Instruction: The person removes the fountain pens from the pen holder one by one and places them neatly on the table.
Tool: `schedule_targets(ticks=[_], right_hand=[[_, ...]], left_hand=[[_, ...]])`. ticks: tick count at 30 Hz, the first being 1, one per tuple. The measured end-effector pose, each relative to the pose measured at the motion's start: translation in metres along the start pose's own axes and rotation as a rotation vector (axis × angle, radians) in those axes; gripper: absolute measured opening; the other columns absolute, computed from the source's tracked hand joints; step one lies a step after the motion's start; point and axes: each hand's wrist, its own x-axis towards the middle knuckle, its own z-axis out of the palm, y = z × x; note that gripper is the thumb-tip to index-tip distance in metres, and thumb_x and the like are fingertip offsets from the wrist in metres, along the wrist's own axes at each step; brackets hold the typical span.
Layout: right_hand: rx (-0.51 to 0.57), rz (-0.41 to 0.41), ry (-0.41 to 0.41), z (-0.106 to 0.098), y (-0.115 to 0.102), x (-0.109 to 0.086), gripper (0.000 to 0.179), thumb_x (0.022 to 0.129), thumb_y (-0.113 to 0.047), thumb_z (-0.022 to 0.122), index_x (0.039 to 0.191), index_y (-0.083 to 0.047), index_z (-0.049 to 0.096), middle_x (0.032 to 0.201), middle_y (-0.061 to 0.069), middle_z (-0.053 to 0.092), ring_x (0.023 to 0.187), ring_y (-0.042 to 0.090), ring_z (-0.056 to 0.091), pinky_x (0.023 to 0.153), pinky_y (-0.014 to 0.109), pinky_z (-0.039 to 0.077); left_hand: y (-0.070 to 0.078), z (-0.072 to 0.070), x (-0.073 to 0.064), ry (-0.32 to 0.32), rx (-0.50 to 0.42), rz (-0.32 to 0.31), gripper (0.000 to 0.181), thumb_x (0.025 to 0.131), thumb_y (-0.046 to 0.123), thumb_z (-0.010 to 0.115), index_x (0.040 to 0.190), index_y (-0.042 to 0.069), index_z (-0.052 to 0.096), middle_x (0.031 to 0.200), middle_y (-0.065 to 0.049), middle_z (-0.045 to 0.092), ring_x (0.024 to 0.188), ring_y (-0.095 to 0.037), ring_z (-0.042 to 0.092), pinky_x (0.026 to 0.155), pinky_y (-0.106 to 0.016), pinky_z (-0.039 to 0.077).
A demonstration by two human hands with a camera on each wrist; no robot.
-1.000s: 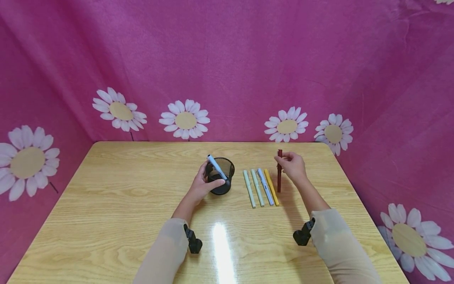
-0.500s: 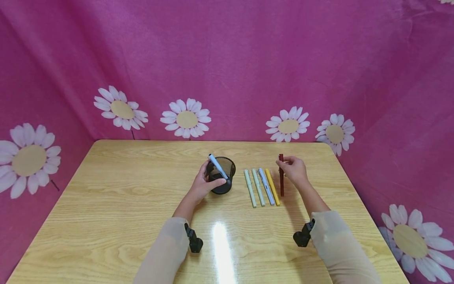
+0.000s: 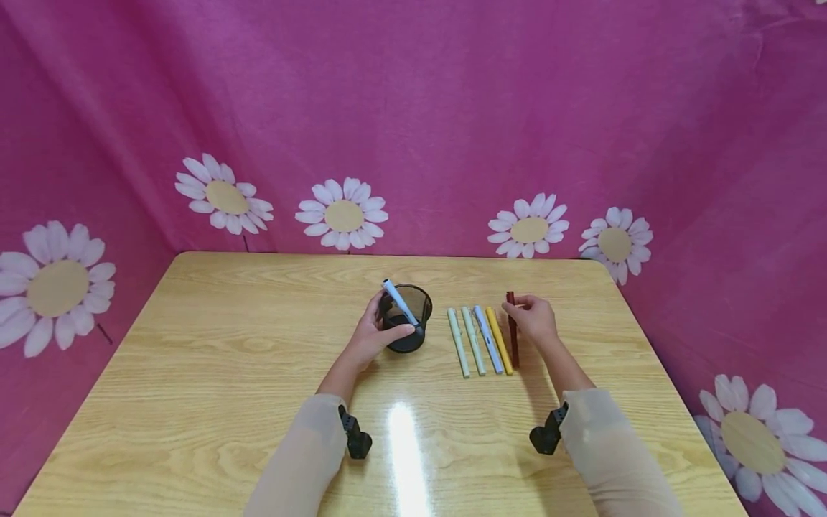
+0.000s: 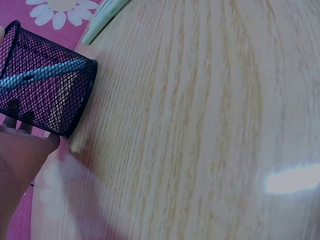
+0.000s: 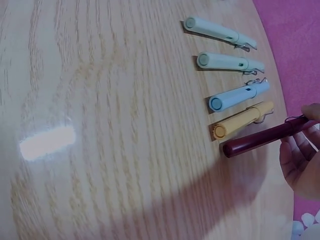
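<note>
My left hand grips a black mesh pen holder, thumb across its near side. A light blue pen leans inside the holder, its top end above the rim. My right hand pinches a dark red pen near its clip end. That pen lies just right of a yellow pen, roughly lined up with it. Left of the yellow one lie another blue pen and two pale green pens, the nearer and the outer, side by side on the table.
The wooden table ends at a pink curtain printed with daisies. A bright light reflection falls on the table's front middle. The pen row stands between the holder and my right hand.
My right hand has brought the dark red pen down and toward the near side, beside the yellow pen. The left hand keeps its hold on the pen holder.
</note>
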Motion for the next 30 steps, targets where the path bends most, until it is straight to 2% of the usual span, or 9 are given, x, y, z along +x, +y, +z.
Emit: schedule_targets(ticks=[10, 18, 25, 30], right_hand=[[-0.023, 0.037, -0.003, 0.002, 0.007, 0.004, 0.04, 0.091, -0.027, 0.059, 0.117, 0.003, 0.059, 0.104, 0.019, 0.061, 0.075, 0.015, 0.056, 0.061, 0.02, 0.048], [-0.025, 0.048, 0.001, 0.004, 0.011, 0.004, 0.039, 0.09, -0.027, 0.059, 0.115, 0.004, 0.06, 0.099, 0.017, 0.062, 0.071, 0.011, 0.054, 0.058, 0.017, 0.044], [-0.032, 0.064, 0.001, 0.007, 0.012, 0.002, 0.041, 0.091, -0.026, 0.058, 0.119, 0.003, 0.059, 0.102, 0.017, 0.06, 0.082, 0.018, 0.055, 0.062, 0.018, 0.044], [-0.019, 0.048, 0.006, 0.008, 0.015, 0.004, 0.041, 0.09, -0.026, 0.058, 0.119, 0.004, 0.059, 0.101, 0.017, 0.06, 0.081, 0.018, 0.056, 0.062, 0.018, 0.044]], left_hand=[[0.001, 0.0, 0.002, 0.001, -0.014, 0.011, 0.093, 0.08, 0.014, 0.072, 0.151, 0.019, 0.013, 0.156, -0.01, 0.019, 0.145, -0.028, 0.013, 0.118, -0.042, 0.011], [0.0, 0.0, 0.0, 0.001, -0.01, 0.003, 0.093, 0.08, 0.014, 0.072, 0.151, 0.018, 0.012, 0.156, -0.01, 0.019, 0.145, -0.029, 0.012, 0.117, -0.044, 0.013], [-0.001, 0.001, 0.0, 0.0, -0.004, -0.001, 0.093, 0.08, 0.015, 0.072, 0.151, 0.018, 0.012, 0.156, -0.011, 0.019, 0.145, -0.029, 0.012, 0.117, -0.044, 0.013], [0.0, 0.001, 0.0, 0.003, -0.005, 0.003, 0.092, 0.081, 0.013, 0.071, 0.151, 0.017, 0.012, 0.156, -0.011, 0.02, 0.145, -0.029, 0.012, 0.118, -0.044, 0.013]])
